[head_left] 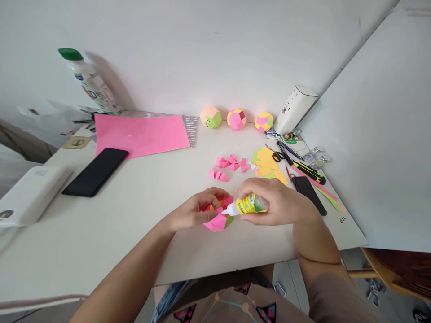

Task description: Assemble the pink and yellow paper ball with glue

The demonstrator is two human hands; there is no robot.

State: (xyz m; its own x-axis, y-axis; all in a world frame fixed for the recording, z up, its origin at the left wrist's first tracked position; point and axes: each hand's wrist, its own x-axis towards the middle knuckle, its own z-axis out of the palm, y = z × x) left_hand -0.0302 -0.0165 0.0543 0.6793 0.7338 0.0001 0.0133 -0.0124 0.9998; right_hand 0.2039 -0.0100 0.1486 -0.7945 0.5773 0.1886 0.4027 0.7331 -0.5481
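Near the front edge of the white table, my left hand (201, 208) grips a partly built, hollow paper ball (217, 223) of pink, green and orange faces, its fingers at the open rim. My right hand (274, 202) is wrapped around a glue bottle (247, 205) with a yellow label, tilted so its white nozzle meets or nearly meets the ball's pink edge. Whether glue is flowing I cannot tell. Just behind lie several folded pink paper pieces (232, 163). Yellow and green paper cutouts (267, 161) are heaped behind my right hand.
Three finished paper balls (236, 119) line the wall. At left are pink sheets (141, 134), a black phone (96, 172) and a white box-shaped device (30, 195). Scissors (278, 156), a yellow-black cutter (310, 172), a dark case (309, 194) and a white cylinder (295, 109) occupy the right side.
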